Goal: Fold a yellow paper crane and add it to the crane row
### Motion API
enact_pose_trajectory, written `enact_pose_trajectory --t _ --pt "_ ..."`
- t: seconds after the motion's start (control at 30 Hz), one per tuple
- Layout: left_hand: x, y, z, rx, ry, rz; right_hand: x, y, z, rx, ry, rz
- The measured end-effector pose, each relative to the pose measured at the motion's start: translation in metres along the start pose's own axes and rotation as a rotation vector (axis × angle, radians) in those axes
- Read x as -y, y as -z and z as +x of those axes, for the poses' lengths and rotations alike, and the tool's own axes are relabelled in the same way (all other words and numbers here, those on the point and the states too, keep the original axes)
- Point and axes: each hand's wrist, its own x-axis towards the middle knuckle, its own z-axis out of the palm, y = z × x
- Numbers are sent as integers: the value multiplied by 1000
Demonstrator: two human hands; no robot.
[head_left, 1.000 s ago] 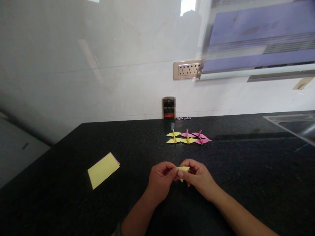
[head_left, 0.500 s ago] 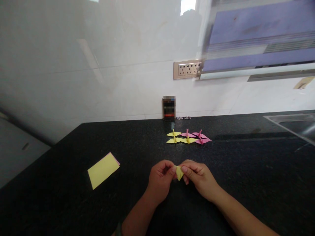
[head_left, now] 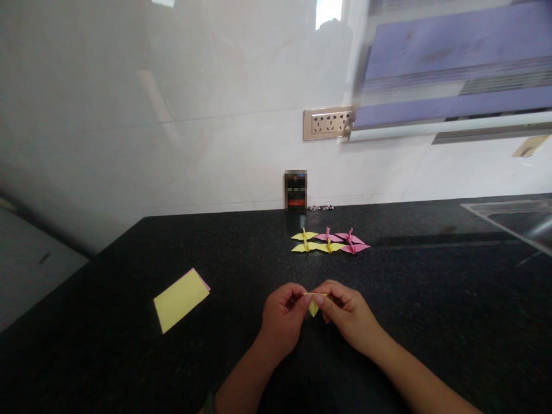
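Observation:
Just above the black stone counter (head_left: pixel 431 322), my left hand (head_left: pixel 282 313) and my right hand (head_left: pixel 345 310) pinch a small folded yellow paper piece (head_left: pixel 313 306) between their fingertips. Both hands are closed on it, thumbs meeting at its top edge, and its point hangs downward. Farther back lie several finished paper cranes (head_left: pixel 330 241), yellow and pink, in two short rows. A stack of square paper sheets (head_left: pixel 181 298), yellow on top with a pink edge showing, lies on the counter to the left of my hands.
A small dark box (head_left: pixel 295 190) stands against the white wall, with a few beads beside it. A socket strip (head_left: pixel 326 123) is set in the wall above. A sink rim (head_left: pixel 509 221) shows at the far right. The counter's left edge drops off near the paper stack.
The yellow piece has been turned between my fingers, from lying flat and wide to hanging point down. My hands stayed in the same place.

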Motion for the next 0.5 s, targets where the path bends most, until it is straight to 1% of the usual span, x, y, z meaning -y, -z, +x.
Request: enact_pose_trajectory --t 0.1,0.2,0.33,0.4,0.5 --pt "-2 1 -1 12 -13 -26 0 1 0 -24 9 9" --pt "-2 1 0 35 4 -70 2 3 0 -10 32 -4" --pt "1 1 2 28 46 -85 2 5 1 14 -45 40" --pt "2 0 2 48 64 -86 1 6 2 -10 -64 41" --pt "3 -2 3 137 96 -119 0 8 3 -93 -58 48"
